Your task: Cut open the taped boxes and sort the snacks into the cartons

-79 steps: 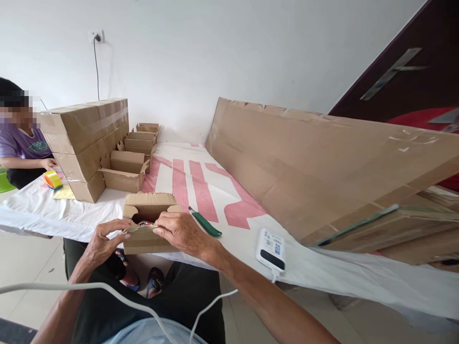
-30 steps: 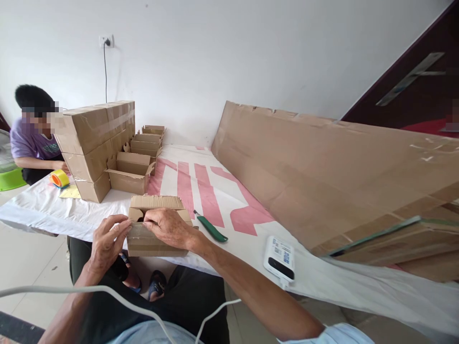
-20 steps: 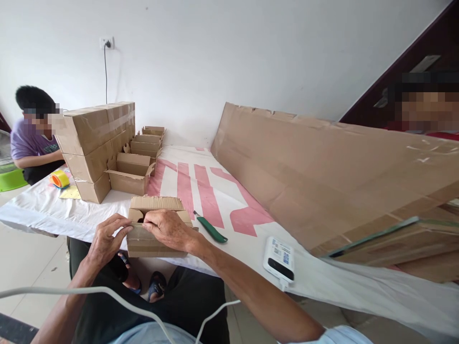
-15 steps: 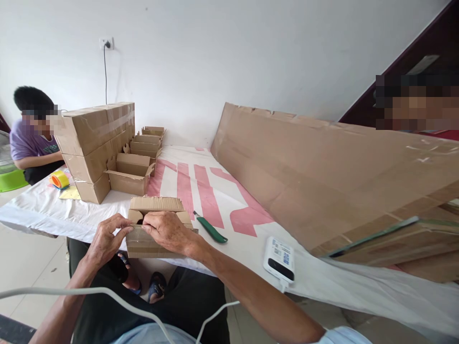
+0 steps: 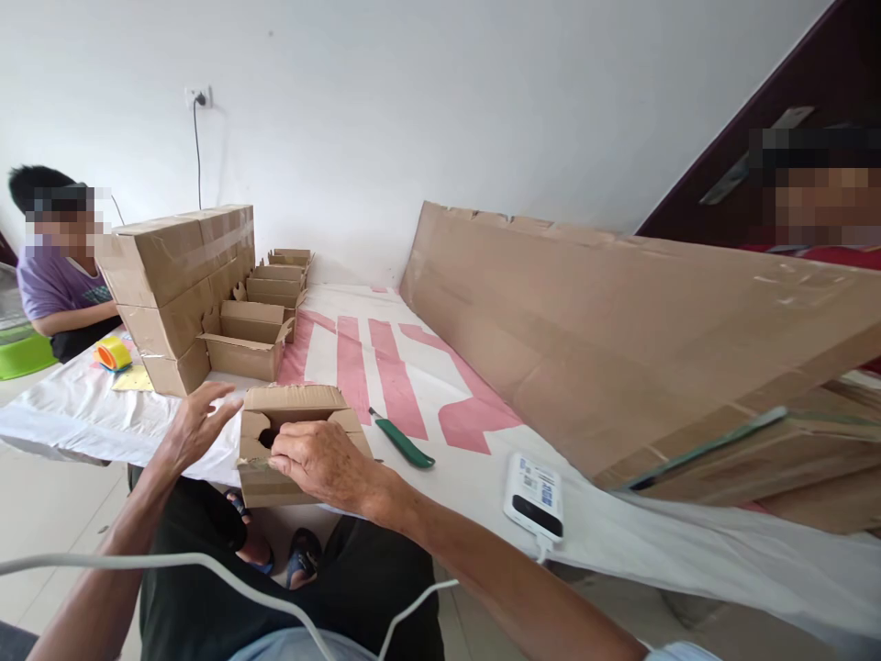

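Note:
A small cardboard box [image 5: 275, 487] stands at the table's near edge, its flaps partly folded in and a dark gap showing in its top. My right hand [image 5: 327, 464] is closed over the box's near top edge, fingers pinching the cardboard there. Just left of the box, my left hand [image 5: 199, 422] hangs apart from it, fingers spread and holding nothing. A green-handled utility knife [image 5: 406, 443] lies on the cloth to the right of the box.
Taped boxes [image 5: 185, 257] are stacked at the left, with several open boxes [image 5: 248, 344] beside them. Yellow tape [image 5: 114, 352] lies near the stack. A large cardboard sheet [image 5: 585, 340] leans on the right. A white device [image 5: 535, 498] with a cable lies near the front edge. Two people sit nearby.
My left hand has let go of the box edge and moved left, its fingers opening. My right hand stays on the box. The view has shifted slightly.

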`<state>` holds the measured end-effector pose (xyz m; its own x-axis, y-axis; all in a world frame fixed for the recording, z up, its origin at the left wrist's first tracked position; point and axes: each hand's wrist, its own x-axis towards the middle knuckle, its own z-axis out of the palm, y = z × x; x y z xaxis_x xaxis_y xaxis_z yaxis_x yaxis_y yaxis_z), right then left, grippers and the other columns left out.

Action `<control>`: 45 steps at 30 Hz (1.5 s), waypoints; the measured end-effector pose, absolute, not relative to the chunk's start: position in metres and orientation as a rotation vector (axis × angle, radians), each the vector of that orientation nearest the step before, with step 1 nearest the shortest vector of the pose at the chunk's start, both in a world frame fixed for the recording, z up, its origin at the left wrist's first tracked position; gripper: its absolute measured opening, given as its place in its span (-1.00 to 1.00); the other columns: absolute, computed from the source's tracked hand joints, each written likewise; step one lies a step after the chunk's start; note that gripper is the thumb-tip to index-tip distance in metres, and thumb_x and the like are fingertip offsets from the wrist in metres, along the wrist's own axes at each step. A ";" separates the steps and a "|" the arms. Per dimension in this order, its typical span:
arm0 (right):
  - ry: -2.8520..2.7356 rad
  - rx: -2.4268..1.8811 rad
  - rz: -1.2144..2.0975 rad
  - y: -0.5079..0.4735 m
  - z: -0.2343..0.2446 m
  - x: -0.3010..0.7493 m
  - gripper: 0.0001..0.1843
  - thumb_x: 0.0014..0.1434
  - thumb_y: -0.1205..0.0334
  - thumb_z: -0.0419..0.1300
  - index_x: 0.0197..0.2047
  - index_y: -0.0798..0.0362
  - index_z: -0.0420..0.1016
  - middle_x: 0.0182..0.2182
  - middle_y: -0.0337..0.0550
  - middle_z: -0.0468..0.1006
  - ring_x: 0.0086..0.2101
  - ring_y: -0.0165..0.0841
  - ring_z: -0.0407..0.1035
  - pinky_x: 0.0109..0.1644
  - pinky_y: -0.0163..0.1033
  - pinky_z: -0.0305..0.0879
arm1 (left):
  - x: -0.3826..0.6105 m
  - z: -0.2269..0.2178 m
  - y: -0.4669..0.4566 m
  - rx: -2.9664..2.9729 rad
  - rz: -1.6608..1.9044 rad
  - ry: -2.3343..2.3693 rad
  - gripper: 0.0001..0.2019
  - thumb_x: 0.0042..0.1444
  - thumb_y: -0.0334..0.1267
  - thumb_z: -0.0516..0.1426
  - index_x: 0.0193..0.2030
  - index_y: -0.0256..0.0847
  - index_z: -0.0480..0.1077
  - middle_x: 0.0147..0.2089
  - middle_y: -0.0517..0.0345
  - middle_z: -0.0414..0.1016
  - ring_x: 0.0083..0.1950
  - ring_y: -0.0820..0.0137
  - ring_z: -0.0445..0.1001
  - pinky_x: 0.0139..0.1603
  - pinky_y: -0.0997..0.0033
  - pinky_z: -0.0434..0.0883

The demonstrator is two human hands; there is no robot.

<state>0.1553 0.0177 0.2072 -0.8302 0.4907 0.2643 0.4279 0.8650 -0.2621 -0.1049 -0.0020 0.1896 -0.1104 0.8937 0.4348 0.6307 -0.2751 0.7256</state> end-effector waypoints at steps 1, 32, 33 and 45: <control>-2.723 -0.673 0.275 0.016 0.207 0.156 -0.79 0.50 0.24 0.24 -0.19 0.07 0.66 -0.21 -0.12 0.70 -0.24 -0.35 0.53 -0.25 -0.25 0.20 | -0.108 0.185 0.011 1.779 1.332 1.778 -0.41 0.11 0.31 0.36 -0.03 -0.21 0.67 0.03 -0.15 0.72 0.09 -0.01 0.65 0.00 0.16 0.58; -2.342 -0.956 0.610 0.137 0.182 0.184 -0.88 0.31 0.21 0.35 -0.24 -0.04 0.75 -0.23 -0.17 0.74 -0.24 -0.29 0.53 -0.13 -0.23 0.27 | -0.077 0.162 0.077 1.833 1.374 1.348 -0.83 0.06 -0.19 0.39 -0.27 -0.20 0.77 -0.34 0.05 0.75 -0.36 0.30 0.61 -0.31 0.40 0.44; -2.338 -0.956 0.613 0.138 0.181 0.185 -0.89 0.30 0.21 0.35 -0.23 -0.05 0.75 -0.22 -0.17 0.74 -0.23 -0.29 0.54 -0.12 -0.22 0.27 | -0.077 0.160 0.078 1.895 1.404 1.337 -0.85 0.08 -0.19 0.38 -0.28 -0.18 0.77 -0.34 0.05 0.74 -0.36 0.30 0.60 -0.30 0.40 0.44; -2.308 -0.947 0.619 0.141 0.179 0.183 -0.86 0.30 0.28 0.32 -0.29 -0.03 0.71 -0.26 -0.16 0.73 -0.24 -0.29 0.53 -0.12 -0.21 0.26 | -0.072 0.170 0.068 2.098 1.376 1.333 -0.76 0.29 -0.09 0.30 -0.25 -0.14 0.77 -0.23 -0.04 0.77 -0.23 0.25 0.68 -0.19 0.36 0.50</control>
